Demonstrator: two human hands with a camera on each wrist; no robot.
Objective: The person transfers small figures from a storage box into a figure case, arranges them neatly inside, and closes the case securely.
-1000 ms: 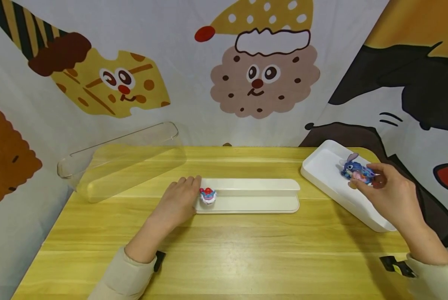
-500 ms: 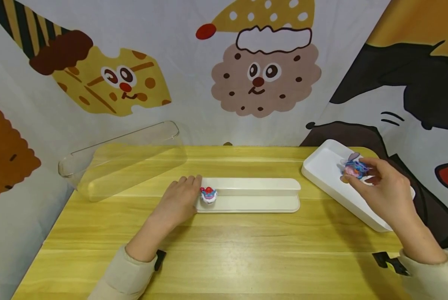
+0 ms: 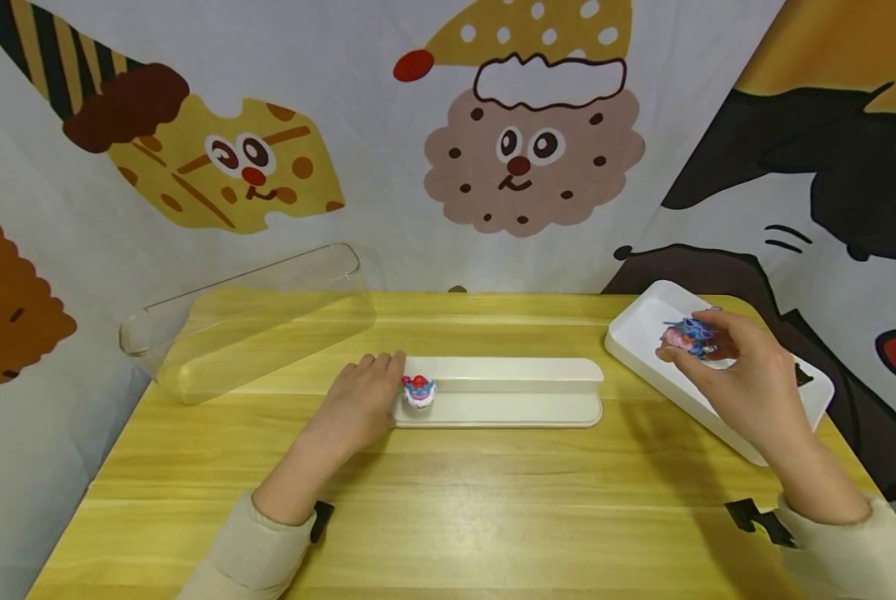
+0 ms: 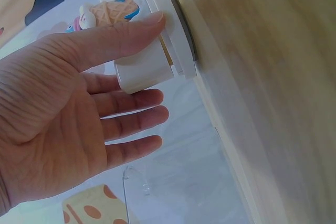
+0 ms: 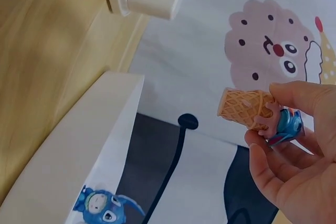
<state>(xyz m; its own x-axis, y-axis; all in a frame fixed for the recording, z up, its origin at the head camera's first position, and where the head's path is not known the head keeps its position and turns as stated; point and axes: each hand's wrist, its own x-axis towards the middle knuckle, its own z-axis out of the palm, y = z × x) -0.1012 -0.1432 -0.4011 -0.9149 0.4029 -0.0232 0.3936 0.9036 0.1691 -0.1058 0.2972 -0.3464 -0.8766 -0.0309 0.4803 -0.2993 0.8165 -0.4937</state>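
We've got a white tray (image 3: 646, 321) with a blue figure (image 5: 105, 207) inside, and our right hand (image 3: 755, 375) pinches a cone toy (image 5: 245, 109) over it, between thumb and fingers. Another cone toy (image 3: 419, 393) sits at the left end of the stand (image 3: 523, 408), where our left hand (image 3: 357, 400) rests, fingers pretty straight.

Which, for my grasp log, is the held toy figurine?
The blue waffle-cone figurine pinched by the right hand; one occupies the cream stand, another the white tray.
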